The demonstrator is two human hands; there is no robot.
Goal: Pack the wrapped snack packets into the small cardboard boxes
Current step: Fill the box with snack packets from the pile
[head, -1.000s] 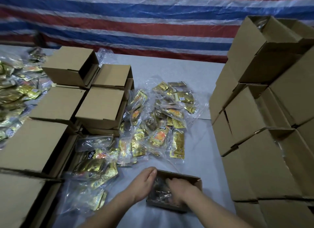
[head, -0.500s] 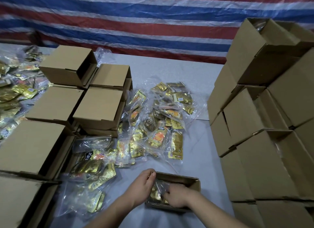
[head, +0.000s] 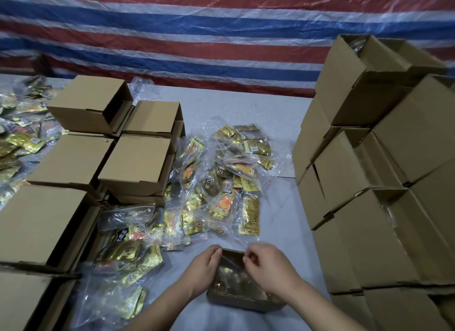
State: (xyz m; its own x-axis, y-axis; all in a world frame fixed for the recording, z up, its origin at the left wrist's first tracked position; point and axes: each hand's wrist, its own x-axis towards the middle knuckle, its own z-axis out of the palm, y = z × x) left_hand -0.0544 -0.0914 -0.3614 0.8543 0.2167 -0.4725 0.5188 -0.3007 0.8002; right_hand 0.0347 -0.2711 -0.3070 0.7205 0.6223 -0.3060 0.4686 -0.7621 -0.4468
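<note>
Both hands have lifted from inside the small box to its far rim.
Left hand (head: 204, 269) and right hand (head: 266, 264) each pinch clear wrap over the small box (head: 236, 298), which holds gold packets (head: 229, 276), on the tabletop (head: 275, 222). Loose packets (head: 221, 183) lie beyond; stacked cartons (head: 369, 183) crowd the right, more cartons (head: 138, 163) the left. Fingertips blurred.

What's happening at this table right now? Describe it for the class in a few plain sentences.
A person is packing snack packets into a small open cardboard box at the table's near edge. The left hand and right hand both pinch the clear plastic bag over the box, with gold packets already inside. More bagged packets lie loose on the grey table, with boxes stacked to either side.
</note>
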